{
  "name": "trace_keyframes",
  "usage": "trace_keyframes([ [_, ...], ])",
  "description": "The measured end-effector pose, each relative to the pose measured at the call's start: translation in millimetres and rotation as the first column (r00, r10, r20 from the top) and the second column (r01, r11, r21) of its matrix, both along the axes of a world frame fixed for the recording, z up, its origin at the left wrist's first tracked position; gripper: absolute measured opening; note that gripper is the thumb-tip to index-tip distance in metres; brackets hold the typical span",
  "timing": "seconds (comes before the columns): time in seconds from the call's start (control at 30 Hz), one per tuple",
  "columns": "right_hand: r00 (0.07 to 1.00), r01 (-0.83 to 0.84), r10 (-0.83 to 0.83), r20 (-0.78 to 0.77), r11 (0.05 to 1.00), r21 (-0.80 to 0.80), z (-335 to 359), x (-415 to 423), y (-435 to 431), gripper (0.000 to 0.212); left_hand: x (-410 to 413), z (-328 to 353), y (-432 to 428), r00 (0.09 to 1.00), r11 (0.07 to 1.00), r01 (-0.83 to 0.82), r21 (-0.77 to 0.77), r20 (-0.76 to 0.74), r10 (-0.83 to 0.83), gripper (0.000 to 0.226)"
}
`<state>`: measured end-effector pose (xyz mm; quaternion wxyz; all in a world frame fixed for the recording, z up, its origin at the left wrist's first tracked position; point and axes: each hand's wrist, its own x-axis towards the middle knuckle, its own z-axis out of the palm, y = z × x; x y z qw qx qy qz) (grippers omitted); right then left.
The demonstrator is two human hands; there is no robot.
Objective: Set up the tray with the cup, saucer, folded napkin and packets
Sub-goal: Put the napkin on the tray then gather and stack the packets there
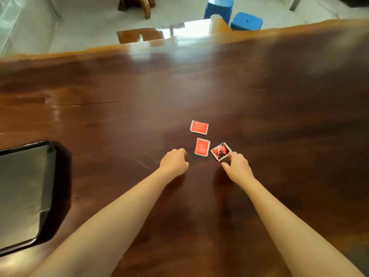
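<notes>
The right hand (237, 166) reaches with fingers loosely spread, one fingertip touching the near edge of a red-and-black packet (221, 151); it holds nothing. The left hand (174, 161) is curled into a loose fist, empty, just beside a red packet (202, 147). A third packet (199, 127) lies a little farther off. All three lie flat on the dark wooden surface (279, 96). Well to the left sits the black tray (48, 172), nothing visible in it. Two blue stools (246, 22) stand beyond the far edge.
</notes>
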<state>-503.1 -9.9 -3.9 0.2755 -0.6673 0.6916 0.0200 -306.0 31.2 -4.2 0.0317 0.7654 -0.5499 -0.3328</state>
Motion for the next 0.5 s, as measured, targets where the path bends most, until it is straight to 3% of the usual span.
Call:
trace_keyframes([
  [0.17, 0.999, 0.042, -0.041, 0.01, 0.995, -0.09, -17.2, 1.0, -35.0, 0.058, -33.5, -13.0, -35.8, 0.998, 0.993, -0.049, -0.11, 0.041, 0.054, 0.043],
  [0.33, 0.996, 0.069, -0.065, 0.056, 0.996, -0.064, -32.4, 7.4, -53.8, 0.057, -54.2, -29.3, -52.6, 0.989, 0.98, 0.094, -0.177, 0.132, -0.072, 0.068],
  [0.5, 0.986, 0.109, -0.109, 0.129, 0.994, 0.004, -36.9, 3.7, -61.7, 0.048, -49.5, -40.9, -57.5, 0.964, 0.947, 0.184, -0.263, 0.237, -0.121, 0.043],
])
